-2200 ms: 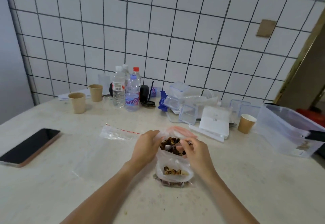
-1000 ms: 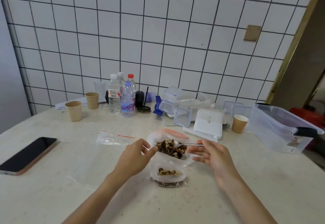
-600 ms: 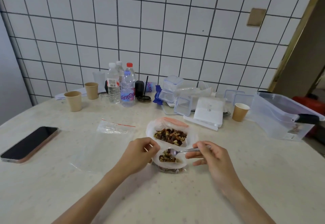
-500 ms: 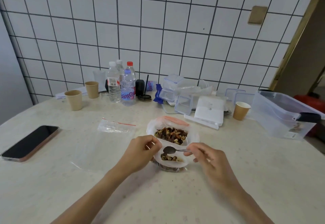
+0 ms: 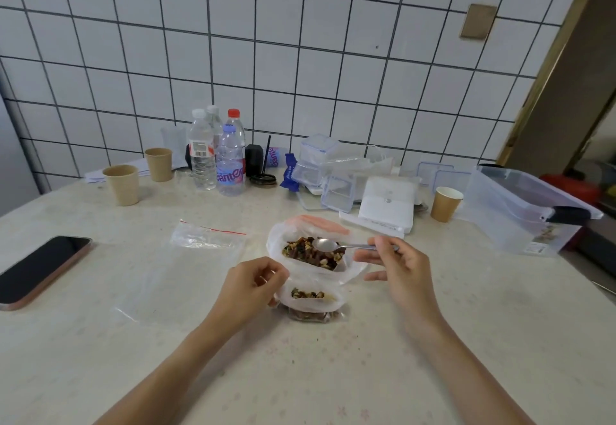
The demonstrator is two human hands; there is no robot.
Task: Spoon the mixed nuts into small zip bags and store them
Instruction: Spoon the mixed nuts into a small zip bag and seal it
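A large clear bag of mixed nuts (image 5: 313, 253) lies open at the table's middle. Just in front of it stands a small zip bag (image 5: 311, 299) with some nuts inside, its mouth open. My left hand (image 5: 248, 286) pinches the small bag's left rim between curled fingers. My right hand (image 5: 396, 264) holds a metal spoon (image 5: 336, 245) by its handle, with the empty bowl over the nuts in the large bag. An empty zip bag with a red strip (image 5: 206, 238) lies flat to the left.
A black phone (image 5: 38, 269) lies at the left. Paper cups (image 5: 121, 184), water bottles (image 5: 230, 164), small clear boxes (image 5: 333, 174) and a white box (image 5: 386, 206) line the back. A big clear storage bin (image 5: 520, 213) stands at the right, beside another cup (image 5: 445, 204).
My right hand tipped a spoonful of nuts into the small bag, then carried the emptied spoon back over the large bag. My left hand kept hold of the small bag's rim.
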